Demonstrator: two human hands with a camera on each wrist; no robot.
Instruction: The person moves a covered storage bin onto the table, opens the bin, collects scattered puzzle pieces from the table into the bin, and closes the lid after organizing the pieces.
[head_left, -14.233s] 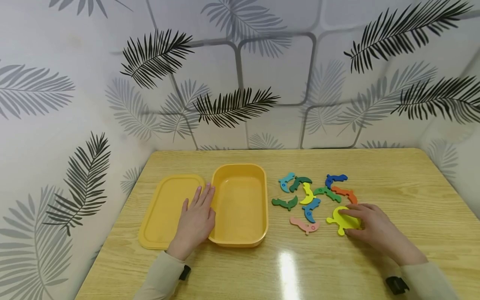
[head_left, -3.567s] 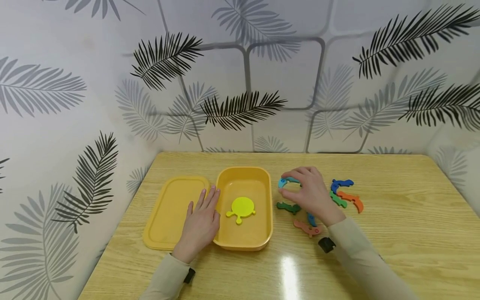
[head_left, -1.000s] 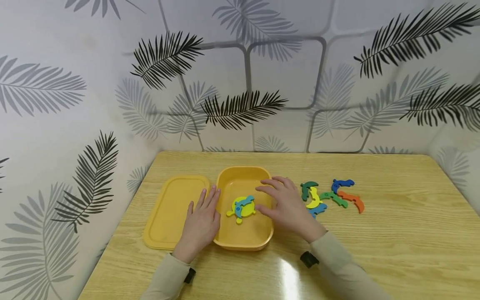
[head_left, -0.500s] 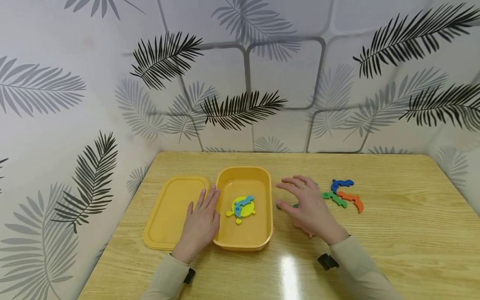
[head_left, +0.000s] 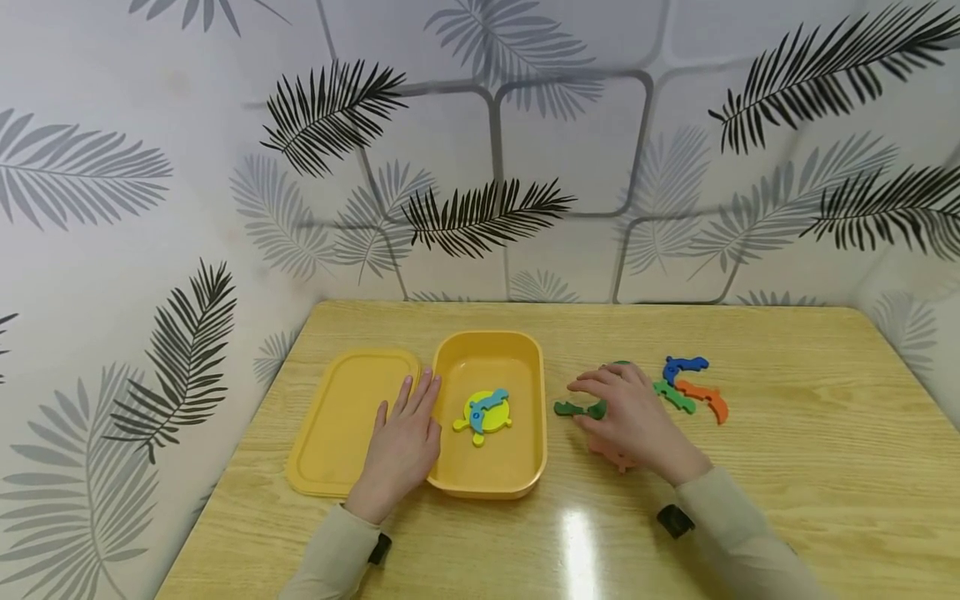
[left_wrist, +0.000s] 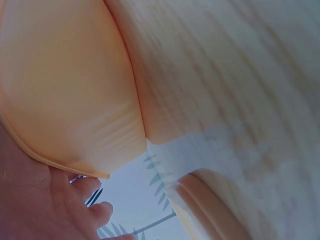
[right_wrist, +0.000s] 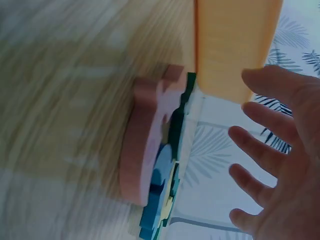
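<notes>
Nothing is legible: the mark [head_left: 476, 416] on the light-blue piece [head_left: 492, 402] is too small to read.

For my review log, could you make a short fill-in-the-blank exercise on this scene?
1. The light blue piece lies on the ____ round-bodied piece inside the box.
2. In the head view, the rightmost piece on the table is ____.
3. The person's ____ hand touches the box.
Missing words: yellow; orange; left.
</notes>
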